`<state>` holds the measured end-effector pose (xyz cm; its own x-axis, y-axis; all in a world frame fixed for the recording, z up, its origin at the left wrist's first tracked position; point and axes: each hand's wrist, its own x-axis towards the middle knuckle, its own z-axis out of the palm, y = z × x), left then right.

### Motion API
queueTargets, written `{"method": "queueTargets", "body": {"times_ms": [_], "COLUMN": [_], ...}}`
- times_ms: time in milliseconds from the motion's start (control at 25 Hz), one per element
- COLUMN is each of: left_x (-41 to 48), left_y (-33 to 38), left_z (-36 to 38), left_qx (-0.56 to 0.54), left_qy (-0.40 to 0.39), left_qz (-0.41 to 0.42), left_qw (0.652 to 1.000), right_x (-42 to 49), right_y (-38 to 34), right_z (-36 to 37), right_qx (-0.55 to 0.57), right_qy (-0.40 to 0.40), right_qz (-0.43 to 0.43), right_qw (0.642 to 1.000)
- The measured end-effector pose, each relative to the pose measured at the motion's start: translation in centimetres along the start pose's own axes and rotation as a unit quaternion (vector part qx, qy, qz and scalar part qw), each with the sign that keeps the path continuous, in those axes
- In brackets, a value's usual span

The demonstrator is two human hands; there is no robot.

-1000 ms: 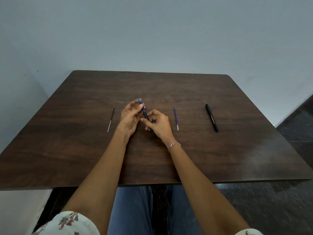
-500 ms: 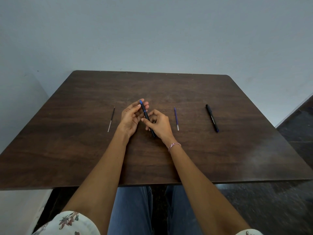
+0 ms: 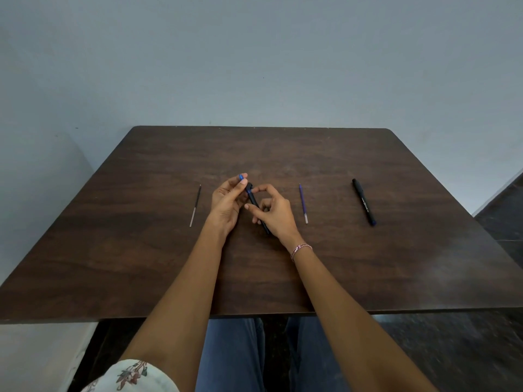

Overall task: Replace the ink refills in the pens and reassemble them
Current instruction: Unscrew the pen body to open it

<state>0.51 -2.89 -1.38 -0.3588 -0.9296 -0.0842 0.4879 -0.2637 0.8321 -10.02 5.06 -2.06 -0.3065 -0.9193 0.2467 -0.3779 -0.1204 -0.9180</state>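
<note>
My right hand [image 3: 273,213] grips a black pen barrel [image 3: 253,199] that slants over the middle of the dark wooden table [image 3: 353,273]. The barrel shows a blue ring near its top. My left hand [image 3: 226,203] pinches a small blue end piece [image 3: 241,176] just above and left of the barrel's top end. Whether the piece still touches the barrel is unclear. The barrel's lower end is hidden behind my right hand.
A thin dark refill [image 3: 195,206] lies left of my hands. A blue refill [image 3: 303,203] lies to the right. Farther right lies a whole black pen [image 3: 364,202] with a blue tip. A grey wall stands behind the table.
The blue end piece, which sat on the barrel's top, has moved up and left with my left fingers. My right hand has shifted its fingers up the barrel.
</note>
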Motion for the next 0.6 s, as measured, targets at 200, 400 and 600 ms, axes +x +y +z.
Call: {"method": "queueTargets", "body": {"times_ms": [200, 400, 600], "left_x": [0.08, -0.03, 0.07], "left_y": [-0.08, -0.13, -0.17], "left_z": [0.0, 0.32, 0.4], "left_qx": [-0.031, -0.009, -0.014], "left_qy": [-0.006, 0.029, 0.062], "left_qz": [0.013, 0.047, 0.067], "left_qw": [0.999, 0.998, 0.996], "right_x": [-0.01, -0.22, -0.28], "right_y": [-0.2, -0.45, -0.6], "right_z": [-0.09, -0.2, -0.22], "right_qx": [0.004, 0.006, -0.022], "right_qy": [0.003, -0.004, -0.025], "right_qz": [0.005, -0.005, -0.004], "right_qw": [1.0, 1.0, 0.999]}}
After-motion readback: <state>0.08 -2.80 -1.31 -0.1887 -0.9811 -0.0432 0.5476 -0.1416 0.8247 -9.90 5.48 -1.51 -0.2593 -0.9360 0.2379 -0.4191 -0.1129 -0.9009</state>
